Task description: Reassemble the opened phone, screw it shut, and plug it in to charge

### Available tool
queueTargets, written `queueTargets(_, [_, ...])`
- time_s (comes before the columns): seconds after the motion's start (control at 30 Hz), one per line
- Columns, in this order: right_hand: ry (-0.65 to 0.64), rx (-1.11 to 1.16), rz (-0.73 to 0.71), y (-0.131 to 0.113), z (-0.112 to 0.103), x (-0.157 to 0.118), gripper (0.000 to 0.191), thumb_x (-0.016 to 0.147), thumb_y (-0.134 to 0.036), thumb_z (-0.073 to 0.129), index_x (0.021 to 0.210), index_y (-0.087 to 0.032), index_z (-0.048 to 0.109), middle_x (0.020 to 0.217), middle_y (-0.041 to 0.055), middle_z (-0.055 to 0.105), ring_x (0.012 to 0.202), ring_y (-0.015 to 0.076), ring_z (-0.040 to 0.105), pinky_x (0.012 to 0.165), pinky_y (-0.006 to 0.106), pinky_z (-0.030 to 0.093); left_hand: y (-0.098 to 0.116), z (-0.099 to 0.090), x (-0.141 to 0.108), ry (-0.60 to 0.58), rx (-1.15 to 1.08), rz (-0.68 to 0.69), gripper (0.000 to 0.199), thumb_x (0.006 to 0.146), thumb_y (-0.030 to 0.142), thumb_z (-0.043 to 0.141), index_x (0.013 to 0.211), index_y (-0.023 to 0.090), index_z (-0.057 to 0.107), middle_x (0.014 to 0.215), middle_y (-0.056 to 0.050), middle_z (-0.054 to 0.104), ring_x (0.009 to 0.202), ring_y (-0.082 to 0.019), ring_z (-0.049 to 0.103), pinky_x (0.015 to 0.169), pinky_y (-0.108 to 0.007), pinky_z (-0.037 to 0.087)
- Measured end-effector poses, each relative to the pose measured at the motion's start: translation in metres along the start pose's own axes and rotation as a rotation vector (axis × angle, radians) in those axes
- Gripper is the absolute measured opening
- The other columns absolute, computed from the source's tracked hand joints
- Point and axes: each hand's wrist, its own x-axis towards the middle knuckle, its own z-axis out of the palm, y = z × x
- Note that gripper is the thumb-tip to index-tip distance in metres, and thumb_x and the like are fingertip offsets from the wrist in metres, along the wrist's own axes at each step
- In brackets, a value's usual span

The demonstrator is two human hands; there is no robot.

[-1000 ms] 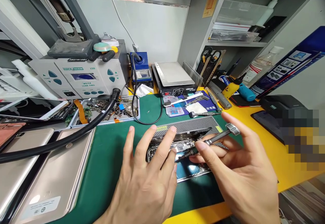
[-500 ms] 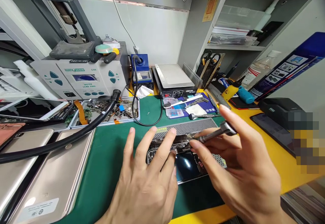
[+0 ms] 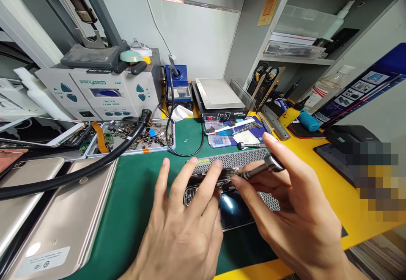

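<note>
Phone [image 3: 234, 209]: set over the green mat [image 3: 133, 204], near the desk's [image 3: 326, 191] front edge | Done: opened, insides bared | Not done: closing up | Right hand [image 3: 294, 212]: screwdriver [image 3: 258, 169] pinched over the phone | Left hand [image 3: 187, 225]: spread across the phone's left end; whether anything is gripped can't be told

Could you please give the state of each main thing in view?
Slim grey metal screwdriver, tilted in the right hand, tip hidden.
Dark rectangular phone, opened, internals exposed, left hand over it.
Pale plastic tray, uncovered, holding circuit boards.
Clear plastic bottle, capped.
Gold metal-backed device, lying back up.
</note>
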Motion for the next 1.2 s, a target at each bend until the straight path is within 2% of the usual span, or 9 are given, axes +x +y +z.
queueTargets(0.37, [-0.029, 0.023, -0.002, 0.0, 0.002, 0.001, 0.075, 0.091, -0.009, 0.071, 0.154, -0.032, 0.04, 0.111, 0.0032, 0.072, 0.08, 0.0159, 0.075, 0.083, 0.025, 0.066, 0.001, -0.002, -0.002, -0.001, 0.006, -0.004, 0.029, 0.092, 0.03, 0.063, 0.114, 0.016, 0.076, 0.158, -0.007, 0.048, 0.138, -0.04, 0.045, 0.12, -0.068, 0.026])
queueTargets(0.5, [-0.035, -0.015, -0.012, 0.001, 0.002, 0.0, 0.076, 0.09, -0.009, 0.072, 0.155, -0.032, 0.039, 0.106, 0.0025, 0.074, 0.079, 0.0176, 0.075, 0.079, 0.028, 0.068, 0.0, -0.002, -0.002, -0.003, 0.016, -0.002, 0.03, 0.093, 0.031, 0.062, 0.115, 0.016, 0.076, 0.158, -0.007, 0.048, 0.137, -0.039, 0.046, 0.12, -0.066, 0.026])
queueTargets(0.6, [-0.033, -0.013, -0.032, 0.001, 0.001, 0.0, 0.077, 0.09, -0.009, 0.071, 0.155, -0.032, 0.038, 0.11, 0.0044, 0.073, 0.078, 0.0188, 0.075, 0.074, 0.03, 0.068, 0.001, -0.001, -0.002, 0.002, 0.018, 0.006, 0.03, 0.093, 0.031, 0.061, 0.115, 0.016, 0.076, 0.158, -0.006, 0.048, 0.138, -0.039, 0.045, 0.121, -0.066, 0.026])
queueTargets(0.77, [-0.055, 0.008, -0.037, 0.001, 0.001, 0.002, 0.077, 0.09, -0.006, 0.069, 0.156, -0.03, 0.037, 0.107, 0.0043, 0.074, 0.081, 0.0204, 0.075, 0.076, 0.032, 0.068, 0.0, -0.002, -0.001, -0.001, 0.012, 0.002, 0.03, 0.093, 0.031, 0.062, 0.114, 0.016, 0.076, 0.158, -0.007, 0.048, 0.138, -0.04, 0.045, 0.121, -0.066, 0.025])
queueTargets(0.93, [-0.055, -0.057, -0.08, -0.002, 0.002, 0.004, 0.078, 0.09, -0.007, 0.07, 0.156, -0.032, 0.037, 0.124, 0.0067, 0.07, 0.081, 0.0197, 0.076, 0.071, 0.03, 0.068, -0.001, -0.002, -0.001, -0.008, 0.002, 0.013, 0.029, 0.093, 0.031, 0.063, 0.114, 0.015, 0.076, 0.159, -0.007, 0.046, 0.139, -0.04, 0.044, 0.122, -0.066, 0.023])
queueTargets(1.0, [-0.054, -0.109, -0.109, -0.002, 0.001, 0.005, 0.079, 0.09, -0.008, 0.071, 0.156, -0.034, 0.037, 0.123, 0.006, 0.07, 0.077, 0.019, 0.075, 0.068, 0.03, 0.067, -0.001, -0.002, -0.002, -0.014, -0.002, 0.013, 0.029, 0.092, 0.03, 0.063, 0.113, 0.015, 0.076, 0.16, -0.007, 0.044, 0.14, -0.04, 0.043, 0.123, -0.067, 0.021])
queueTargets(1.1, [-0.126, -0.165, -0.186, -0.003, -0.004, 0.009, 0.078, 0.092, -0.009, 0.07, 0.156, -0.038, 0.036, 0.111, 0.0019, 0.073, 0.074, 0.0187, 0.074, 0.068, 0.031, 0.066, -0.001, -0.001, -0.004, -0.013, -0.016, 0.002, 0.027, 0.091, 0.029, 0.064, 0.111, 0.016, 0.076, 0.161, -0.007, 0.043, 0.141, -0.041, 0.041, 0.123, -0.068, 0.021])
queueTargets(1.2, [-0.233, -0.221, -0.251, -0.003, -0.012, 0.014, 0.076, 0.093, -0.012, 0.065, 0.158, -0.035, 0.031, 0.12, 0.004, 0.071, 0.083, 0.0208, 0.075, 0.071, 0.032, 0.065, -0.001, 0.0, -0.005, -0.004, -0.022, 0.0, 0.027, 0.092, 0.029, 0.064, 0.111, 0.015, 0.076, 0.16, -0.007, 0.044, 0.142, -0.042, 0.04, 0.122, -0.068, 0.022])
